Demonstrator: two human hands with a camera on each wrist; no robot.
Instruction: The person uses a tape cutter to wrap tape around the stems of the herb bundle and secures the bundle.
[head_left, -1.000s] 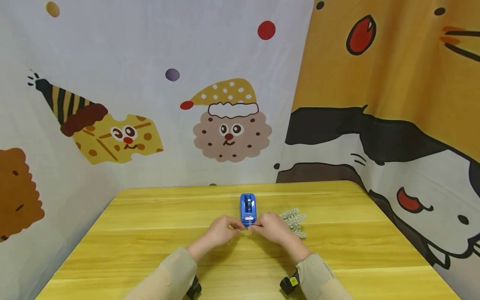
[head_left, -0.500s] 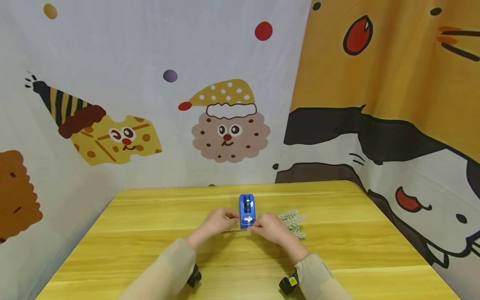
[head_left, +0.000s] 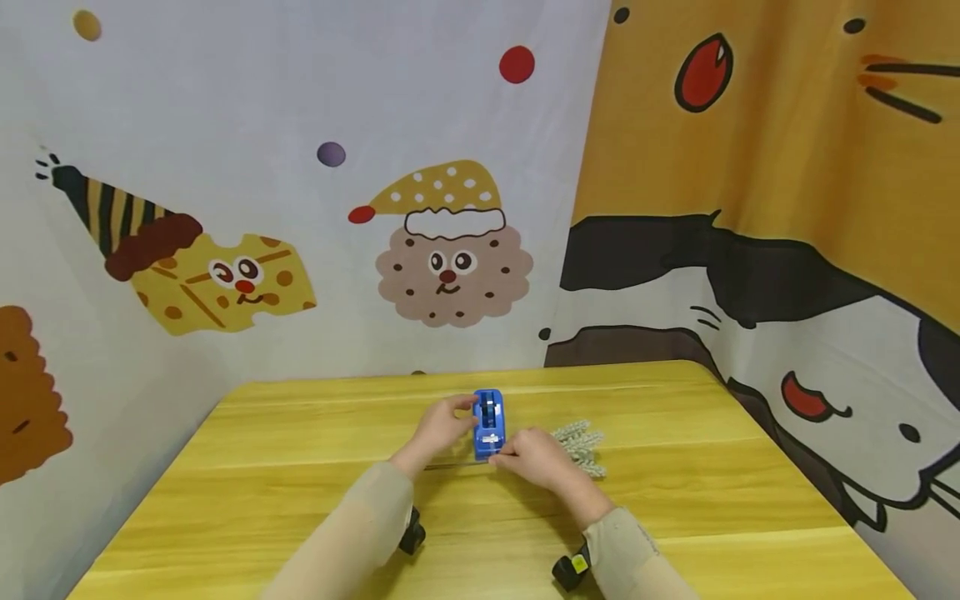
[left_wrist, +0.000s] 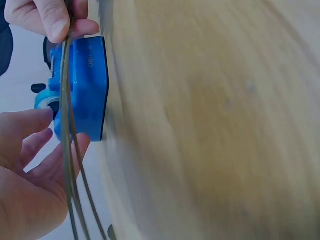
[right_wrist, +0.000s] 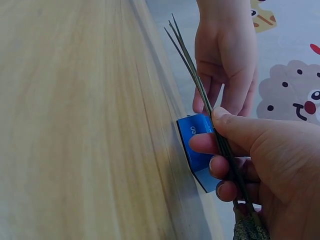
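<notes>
– Where was the blue plastic tape dispenser [head_left: 490,431]?
– On the yellow wood-grain table [head_left: 300,433], just to the right of the left hand [head_left: 441,427], whose fingers were loose and apart; if they touched it, I could not tell.
– And the right hand [head_left: 536,457]?
– It pinched the thin dark stems [left_wrist: 64,95] of a pale green, wheat-like bunch [head_left: 579,443]; these stems ran leftward across the dispenser's near end.
– What differed from half a second earlier?
– The left hand had moved forward along the dispenser's left side.
</notes>
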